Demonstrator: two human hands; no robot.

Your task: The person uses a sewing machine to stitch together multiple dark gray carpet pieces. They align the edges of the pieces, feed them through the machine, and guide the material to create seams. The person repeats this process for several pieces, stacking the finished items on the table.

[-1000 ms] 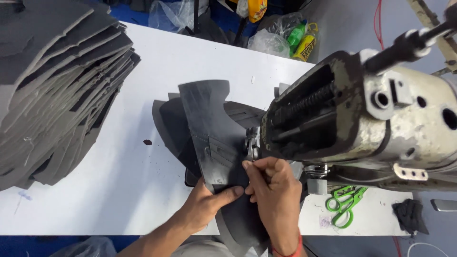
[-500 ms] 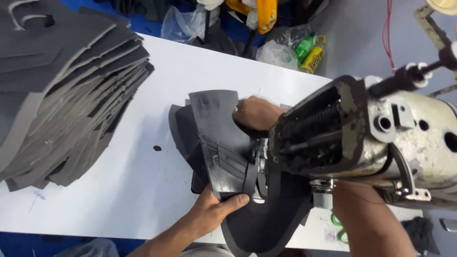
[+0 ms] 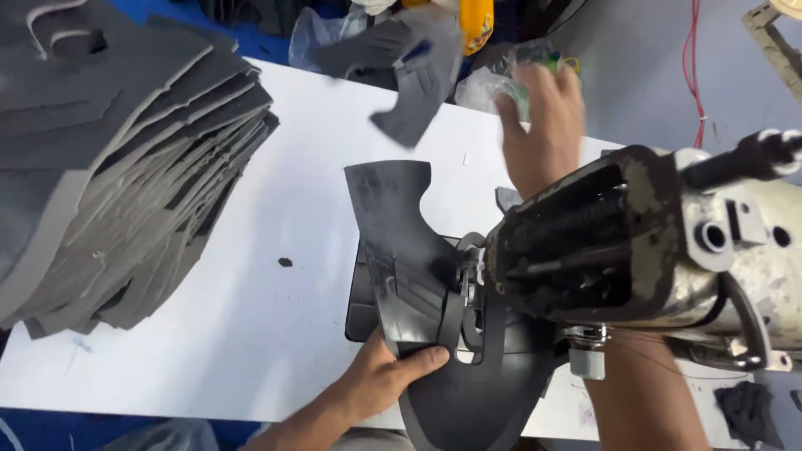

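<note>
My left hand [image 3: 386, 380] grips the near edge of a dark grey cut piece [image 3: 401, 242] that lies on the white table [image 3: 276, 334] and runs under the head of an old sewing machine [image 3: 652, 250]. More grey pieces lie beneath it. My right hand [image 3: 543, 125] is raised beyond the machine, blurred, its fingers loose with nothing in them. A smaller grey piece [image 3: 422, 79] is in the air to the left of that hand, apart from it, over the table's far edge.
A tall stack of grey cut pieces [image 3: 125, 167] fills the table's left side. Plastic bags [image 3: 326, 42] and a yellow bottle [image 3: 476, 21] lie past the far edge. A red cable [image 3: 693, 67] hangs at the back right. A dark scrap [image 3: 748, 413] lies at the lower right.
My right hand left the piece at the needle, reached behind the machine and rose to the far side. A small grey piece now flies away from it. My left hand stayed on the large piece.
</note>
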